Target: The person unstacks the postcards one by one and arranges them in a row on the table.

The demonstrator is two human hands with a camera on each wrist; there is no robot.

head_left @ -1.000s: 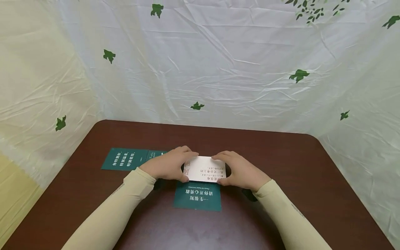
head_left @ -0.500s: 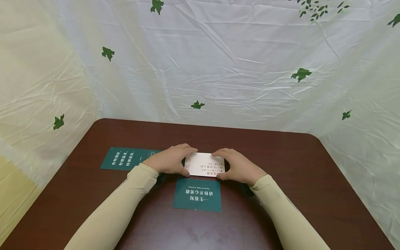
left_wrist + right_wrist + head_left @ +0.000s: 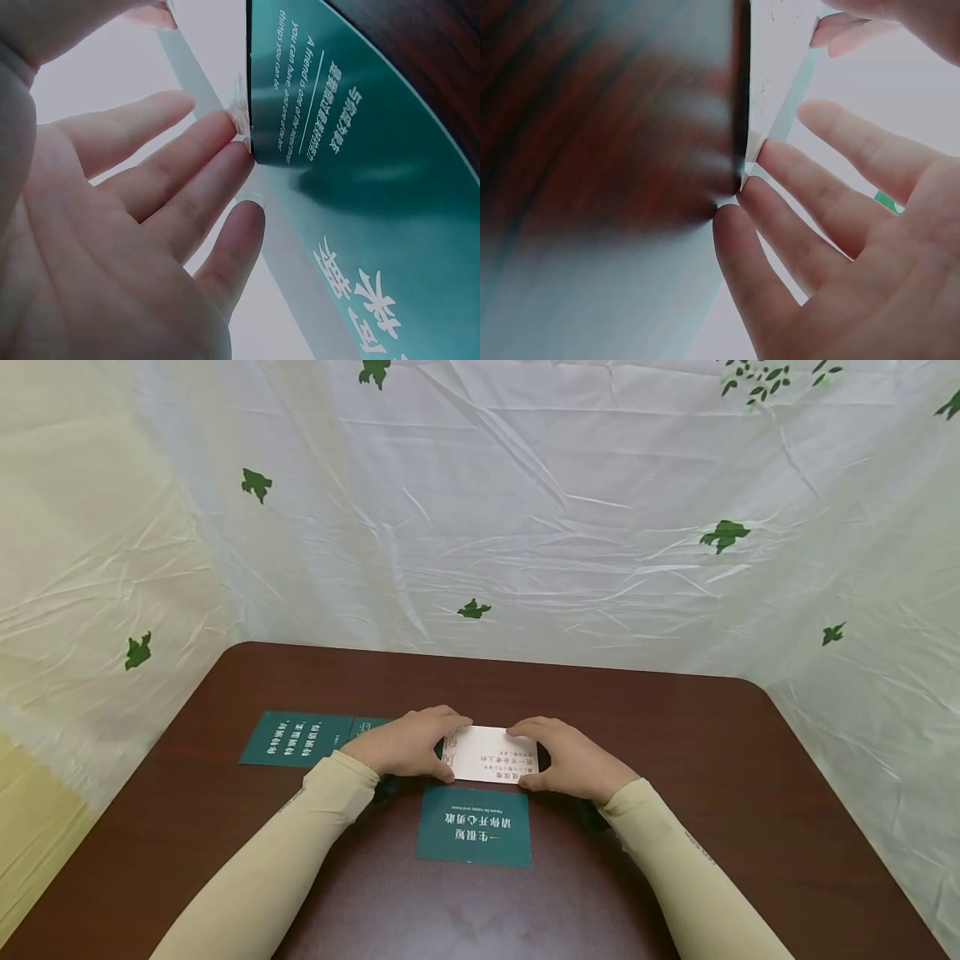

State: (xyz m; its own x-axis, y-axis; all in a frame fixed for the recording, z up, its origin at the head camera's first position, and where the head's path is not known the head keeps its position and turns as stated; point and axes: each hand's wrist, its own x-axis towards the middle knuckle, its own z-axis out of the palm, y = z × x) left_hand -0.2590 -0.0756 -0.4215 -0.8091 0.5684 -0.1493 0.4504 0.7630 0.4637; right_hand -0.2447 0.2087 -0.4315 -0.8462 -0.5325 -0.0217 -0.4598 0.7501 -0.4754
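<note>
A white card (image 3: 491,754) with reddish print lies level, low over the table or on it; which I cannot tell. My left hand (image 3: 408,743) holds its left end, thumb at the near corner and fingers at the far one. At the opposite end my right hand (image 3: 581,762) holds it the same way. In both wrist views the remaining fingers are fairly straight, their tips at the table. Just nearer than the white card lies a green card (image 3: 474,847) with white writing. Another green card (image 3: 365,725), at the left hand's fingers, is partly hidden by that hand.
One more green card (image 3: 281,758) lies farther left, edge to edge with the partly hidden one. The dark brown table (image 3: 645,710) has rounded far corners. White cloth (image 3: 525,485) with green leaf shapes hangs behind it and along the sides.
Both hands have moved the white card slightly away from me, so a strip of table now shows between it and the near green card. Over the last half second they hardly moved.
</note>
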